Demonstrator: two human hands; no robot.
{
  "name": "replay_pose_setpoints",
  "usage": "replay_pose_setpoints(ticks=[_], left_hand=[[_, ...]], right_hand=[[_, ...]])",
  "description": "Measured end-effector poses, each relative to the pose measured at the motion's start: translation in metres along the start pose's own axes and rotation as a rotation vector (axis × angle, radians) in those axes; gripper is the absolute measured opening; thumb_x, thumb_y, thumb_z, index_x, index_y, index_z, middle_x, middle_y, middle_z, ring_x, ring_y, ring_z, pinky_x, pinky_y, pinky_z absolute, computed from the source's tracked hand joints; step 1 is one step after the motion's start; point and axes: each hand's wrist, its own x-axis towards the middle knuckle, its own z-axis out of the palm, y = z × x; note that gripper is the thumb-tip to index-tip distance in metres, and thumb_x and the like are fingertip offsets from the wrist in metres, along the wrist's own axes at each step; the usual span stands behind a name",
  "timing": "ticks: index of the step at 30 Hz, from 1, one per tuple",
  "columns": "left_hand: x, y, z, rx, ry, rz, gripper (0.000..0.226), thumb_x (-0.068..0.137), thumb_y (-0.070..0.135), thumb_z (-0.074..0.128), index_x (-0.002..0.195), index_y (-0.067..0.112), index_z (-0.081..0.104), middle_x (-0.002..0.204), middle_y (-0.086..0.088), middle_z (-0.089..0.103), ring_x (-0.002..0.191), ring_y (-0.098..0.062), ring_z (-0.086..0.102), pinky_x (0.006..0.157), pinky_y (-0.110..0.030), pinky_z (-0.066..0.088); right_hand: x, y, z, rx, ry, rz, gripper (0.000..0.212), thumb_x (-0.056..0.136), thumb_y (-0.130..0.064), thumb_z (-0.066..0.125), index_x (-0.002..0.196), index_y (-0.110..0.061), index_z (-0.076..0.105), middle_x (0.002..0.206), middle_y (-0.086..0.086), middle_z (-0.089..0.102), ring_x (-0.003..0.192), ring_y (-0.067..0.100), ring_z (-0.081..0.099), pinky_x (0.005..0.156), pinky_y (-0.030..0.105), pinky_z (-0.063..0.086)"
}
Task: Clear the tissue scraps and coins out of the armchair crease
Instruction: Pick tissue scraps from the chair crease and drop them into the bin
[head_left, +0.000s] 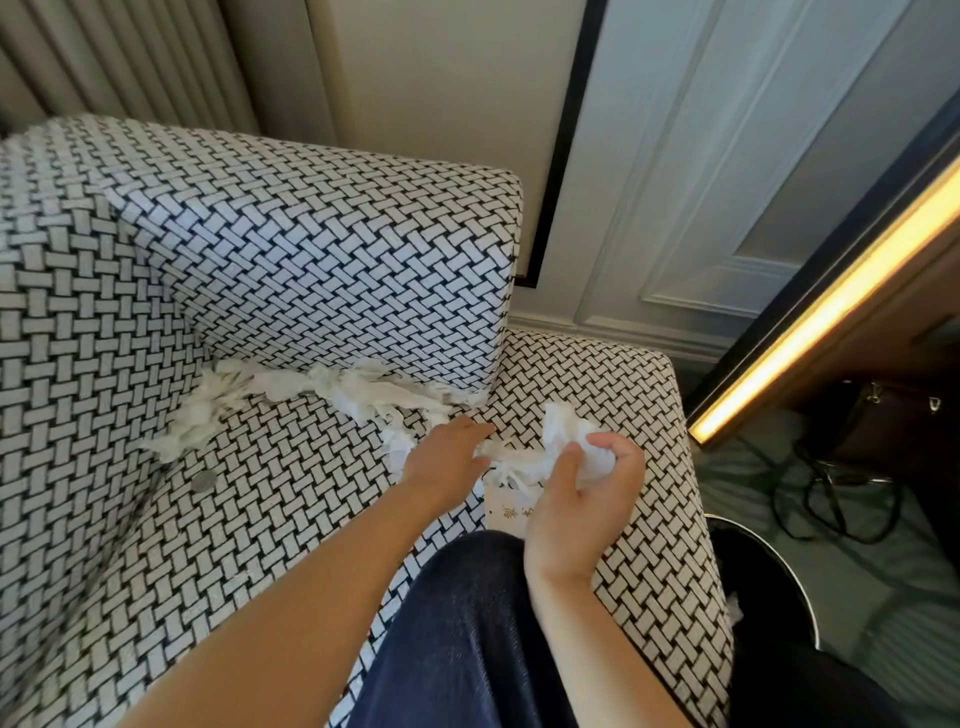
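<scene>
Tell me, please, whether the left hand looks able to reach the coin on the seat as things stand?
Probably yes. The coin lies bare on the seat cushion, apart from the tissue scraps, and nothing lies between it and the left hand, whose fingers look straight.

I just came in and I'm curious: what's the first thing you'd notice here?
White tissue scraps lie strewn along the crease of the black-and-white armchair. Near the seat's right edge, the right hand grips a crumpled tissue wad. A silvery coin lies on the seat further left.
</scene>
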Motion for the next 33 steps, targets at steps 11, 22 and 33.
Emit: replay_pose_setpoints(ticks=[11, 22, 33], left_hand=[[-0.026, 0.001, -0.042, -0.385, 0.181, -0.138, 0.022, 0.09, 0.03, 0.061, 0.097, 0.012, 0.07, 0.108, 0.005, 0.057, 0.081, -0.021, 0.068, 0.072, -0.033, 0.057], [-0.06, 0.013, -0.084, -0.61, 0.216, -0.217, 0.022, 0.091, 0.026, 0.061, 0.104, 0.01, 0.067, 0.085, -0.002, 0.065, 0.063, -0.009, 0.058, 0.056, -0.02, 0.047], [-0.072, 0.099, -0.077, -0.835, 0.186, -0.112, 0.01, 0.088, 0.022, 0.064, 0.08, 0.017, 0.065, 0.075, -0.004, 0.062, 0.058, -0.01, 0.054, 0.053, -0.019, 0.044]], right_hand=[[-0.003, -0.003, -0.002, -0.05, -0.084, -0.142, 0.015, 0.088, 0.002, 0.055, 0.096, -0.01, 0.052, 0.097, -0.001, 0.053, 0.093, -0.012, 0.047, 0.085, 0.002, 0.033], [-0.009, -0.016, -0.029, 0.103, -0.067, 0.196, 0.032, 0.086, -0.008, 0.064, 0.116, -0.015, 0.053, 0.117, -0.005, 0.054, 0.108, 0.009, 0.053, 0.096, 0.025, 0.045], [0.017, 0.001, -0.113, 0.193, -0.077, 0.369, 0.022, 0.085, -0.011, 0.064, 0.105, -0.018, 0.061, 0.1, -0.008, 0.06, 0.088, 0.003, 0.056, 0.065, 0.014, 0.041]])
